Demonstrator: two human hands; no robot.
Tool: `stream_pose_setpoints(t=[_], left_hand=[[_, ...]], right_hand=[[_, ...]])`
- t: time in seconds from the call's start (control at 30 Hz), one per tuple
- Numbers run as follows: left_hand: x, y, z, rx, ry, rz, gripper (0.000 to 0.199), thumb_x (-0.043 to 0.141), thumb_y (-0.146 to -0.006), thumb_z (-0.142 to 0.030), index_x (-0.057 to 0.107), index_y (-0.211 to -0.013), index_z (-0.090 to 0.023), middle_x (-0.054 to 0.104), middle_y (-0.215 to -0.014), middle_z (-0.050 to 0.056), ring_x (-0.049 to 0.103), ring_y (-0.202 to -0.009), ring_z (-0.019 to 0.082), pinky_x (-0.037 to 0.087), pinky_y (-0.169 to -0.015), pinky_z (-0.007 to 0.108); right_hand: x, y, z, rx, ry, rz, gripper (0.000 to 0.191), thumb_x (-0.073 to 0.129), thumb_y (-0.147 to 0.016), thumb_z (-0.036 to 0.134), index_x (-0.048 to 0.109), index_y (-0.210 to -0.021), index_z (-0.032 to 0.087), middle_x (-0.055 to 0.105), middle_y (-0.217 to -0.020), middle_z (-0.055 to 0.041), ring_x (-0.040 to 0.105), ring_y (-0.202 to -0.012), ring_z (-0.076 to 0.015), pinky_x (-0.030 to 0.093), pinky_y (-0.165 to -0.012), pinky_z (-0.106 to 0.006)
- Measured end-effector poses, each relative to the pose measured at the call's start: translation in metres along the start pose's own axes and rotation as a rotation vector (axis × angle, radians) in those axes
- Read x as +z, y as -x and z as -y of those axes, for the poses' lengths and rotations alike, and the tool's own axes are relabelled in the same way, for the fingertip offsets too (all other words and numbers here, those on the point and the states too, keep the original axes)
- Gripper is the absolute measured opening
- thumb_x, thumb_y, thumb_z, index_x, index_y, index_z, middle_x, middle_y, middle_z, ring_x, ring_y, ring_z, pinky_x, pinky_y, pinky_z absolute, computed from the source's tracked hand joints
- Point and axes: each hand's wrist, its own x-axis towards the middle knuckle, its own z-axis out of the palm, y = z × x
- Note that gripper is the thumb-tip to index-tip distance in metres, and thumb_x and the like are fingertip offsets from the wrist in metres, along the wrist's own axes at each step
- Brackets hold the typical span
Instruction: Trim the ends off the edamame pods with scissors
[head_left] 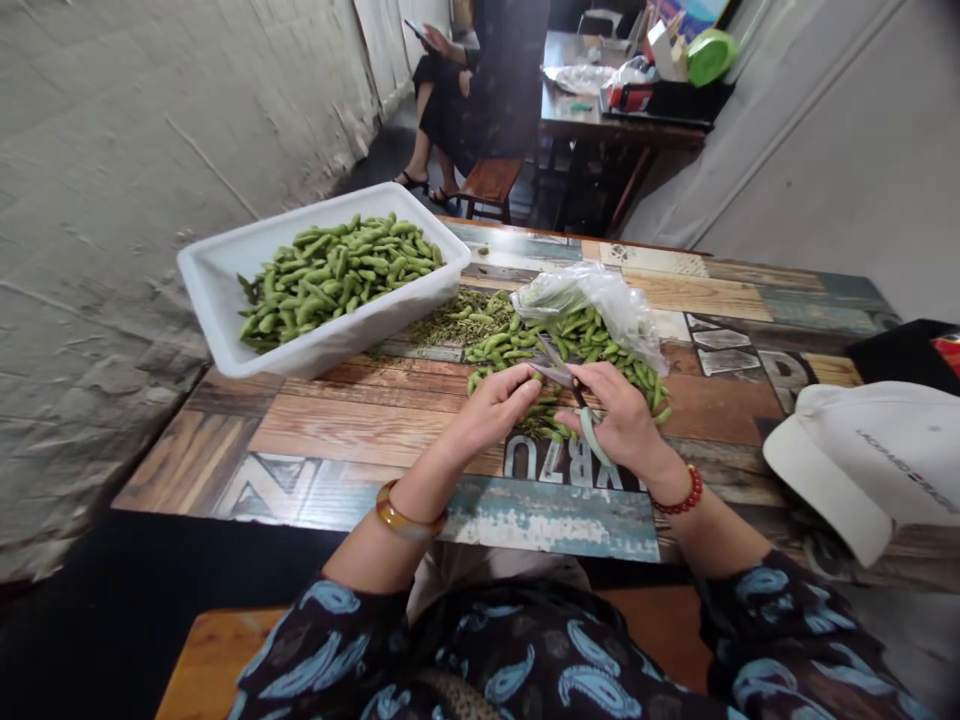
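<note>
My right hand [619, 412] is closed around scissors [589, 425] with pale green handles, their blades apart and pointing up and left. The fingers of my left hand [499, 400] are pinched beside the blades, on what looks like a green edamame pod, mostly hidden by the fingers. Under and beyond both hands lies a loose pile of edamame pods [495, 348], partly covered by a clear plastic bag [600, 295]. To the left, a white plastic tub [337, 345] holds a heap of edamame pods [349, 265]. Small trimmings [469, 318] lie between tub and pile.
The patterned wooden table [360, 425] bears a white cap [885, 455] at the right, near a black box [900, 360]. A rough wall [112, 130] runs along the left. Beyond the table, a seated person [487, 90] holds a phone near a cluttered second table [574, 125].
</note>
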Motion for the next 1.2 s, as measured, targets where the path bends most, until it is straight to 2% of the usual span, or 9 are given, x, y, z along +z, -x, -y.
stream_pose_setpoints(t=[0.07,0.17,0.3,0.37,0.43,0.63,0.8,1.07,1.2], left_hand=[[0.0039,0.0023,0.0019,0.013,0.012,-0.016,0.030,0.055,-0.091,-0.039,0.068,-0.093,-0.012,0.046,-0.060,-0.003,0.036,-0.053,0.008,0.027,-0.051,0.022],[0.0049,0.0044,0.0054,0.025,0.016,-0.069,0.025,0.061,-0.086,-0.033,0.072,-0.096,-0.013,0.057,-0.063,-0.002,0.042,-0.053,0.009,0.032,-0.052,0.021],[0.0014,0.0052,0.0060,0.063,-0.008,-0.131,0.021,0.066,-0.081,-0.028,0.076,-0.093,-0.014,0.075,-0.090,0.006,0.066,-0.081,0.018,0.050,-0.075,0.027],[0.0003,0.0050,0.0046,0.098,-0.037,-0.132,0.021,0.067,-0.081,-0.029,0.077,-0.094,-0.015,0.077,-0.100,0.008,0.069,-0.093,0.022,0.051,-0.087,0.032],[0.0000,0.0049,0.0031,0.121,-0.064,-0.097,0.021,0.067,-0.082,-0.030,0.077,-0.094,-0.016,0.077,-0.102,0.009,0.070,-0.096,0.023,0.052,-0.090,0.035],[-0.0011,0.0050,0.0006,0.145,-0.087,-0.022,0.018,0.068,-0.085,-0.027,0.078,-0.093,-0.016,0.077,-0.101,0.009,0.070,-0.097,0.023,0.052,-0.092,0.034],[-0.0034,0.0048,-0.0002,0.178,-0.094,0.016,0.022,0.068,-0.087,-0.034,0.079,-0.093,-0.017,0.077,-0.099,0.010,0.070,-0.094,0.022,0.052,-0.090,0.034],[-0.0015,0.0053,-0.0011,0.126,-0.076,0.011,0.026,0.065,-0.089,-0.039,0.079,-0.091,-0.017,0.075,-0.094,0.010,0.067,-0.093,0.022,0.051,-0.087,0.033],[-0.0015,0.0040,0.0008,0.174,-0.123,-0.026,0.020,0.067,-0.087,-0.034,0.080,-0.092,-0.019,0.072,-0.094,0.009,0.063,-0.093,0.021,0.047,-0.089,0.034]], right_hand=[[-0.0001,-0.0003,0.0026,-0.031,-0.028,0.010,0.064,0.073,-0.085,0.040,0.050,-0.141,0.021,0.063,-0.118,-0.0145,0.063,-0.107,-0.0291,0.056,-0.092,-0.046],[-0.0009,0.0000,0.0047,-0.075,-0.042,0.048,0.072,0.075,-0.083,0.042,0.046,-0.145,0.022,0.061,-0.121,-0.0148,0.061,-0.109,-0.0296,0.055,-0.093,-0.047],[-0.0033,0.0012,0.0038,-0.073,-0.002,0.086,0.073,0.075,-0.082,0.042,0.046,-0.145,0.022,0.061,-0.120,-0.0145,0.061,-0.109,-0.0302,0.054,-0.093,-0.048],[-0.0048,0.0014,0.0038,-0.069,0.013,0.100,0.071,0.075,-0.083,0.042,0.047,-0.144,0.021,0.061,-0.119,-0.0147,0.061,-0.107,-0.0305,0.054,-0.092,-0.048],[-0.0061,0.0013,0.0048,-0.072,0.011,0.111,0.070,0.075,-0.083,0.041,0.048,-0.143,0.020,0.061,-0.118,-0.0148,0.061,-0.106,-0.0305,0.054,-0.091,-0.048],[-0.0071,0.0011,0.0080,-0.086,-0.041,0.142,0.070,0.076,-0.083,0.039,0.047,-0.144,0.020,0.063,-0.119,-0.0149,0.061,-0.108,-0.0307,0.053,-0.093,-0.048],[-0.0076,0.0028,0.0051,-0.100,-0.090,0.150,0.068,0.075,-0.084,0.040,0.049,-0.144,0.022,0.063,-0.118,-0.0146,0.061,-0.108,-0.0300,0.054,-0.092,-0.048],[-0.0060,0.0048,0.0038,-0.070,-0.115,0.183,0.060,0.070,-0.088,0.040,0.052,-0.142,0.023,0.065,-0.115,-0.0133,0.064,-0.105,-0.0276,0.056,-0.090,-0.043],[-0.0064,0.0056,0.0066,0.000,-0.067,0.192,0.055,0.064,-0.092,0.042,0.052,-0.141,0.022,0.067,-0.112,-0.0122,0.067,-0.100,-0.0257,0.058,-0.088,-0.039]])
